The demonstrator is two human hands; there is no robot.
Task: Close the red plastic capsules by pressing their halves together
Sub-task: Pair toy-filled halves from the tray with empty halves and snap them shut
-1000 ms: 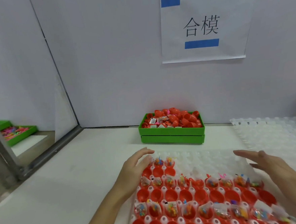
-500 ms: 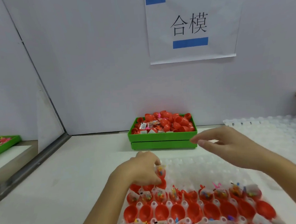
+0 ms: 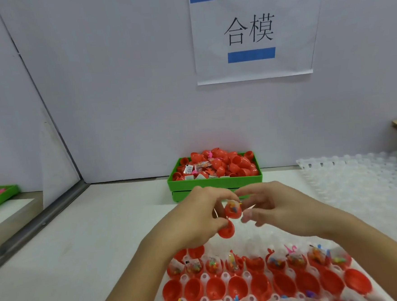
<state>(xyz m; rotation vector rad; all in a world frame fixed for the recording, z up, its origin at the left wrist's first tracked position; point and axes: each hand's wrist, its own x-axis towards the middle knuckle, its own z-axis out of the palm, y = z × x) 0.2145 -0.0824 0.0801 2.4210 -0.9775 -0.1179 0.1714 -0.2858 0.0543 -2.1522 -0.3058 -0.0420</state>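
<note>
An open red capsule (image 3: 230,218), its two halves apparently joined at a hinge, was held above the far edge of the moulded tray (image 3: 261,294): the upper half (image 3: 233,210) carried small coloured pieces, and the lower half (image 3: 226,230) hung empty beneath it. The left hand (image 3: 197,217) had its grip pinched on the capsule; the right hand (image 3: 274,209) was just beside it, fingers curled toward the upper half, though whether they touched it could not be told. The halves were not yet pressed together. In the tray, rows of filled halves (image 3: 254,262) and empty halves (image 3: 258,286) were all open, so most of the work appeared to remain. Farther back on the tabletop (image 3: 104,227), a green bin (image 3: 215,184) held a heap of red capsules, apparently finished. A clear empty tray (image 3: 364,181) lay to the right.
</note>
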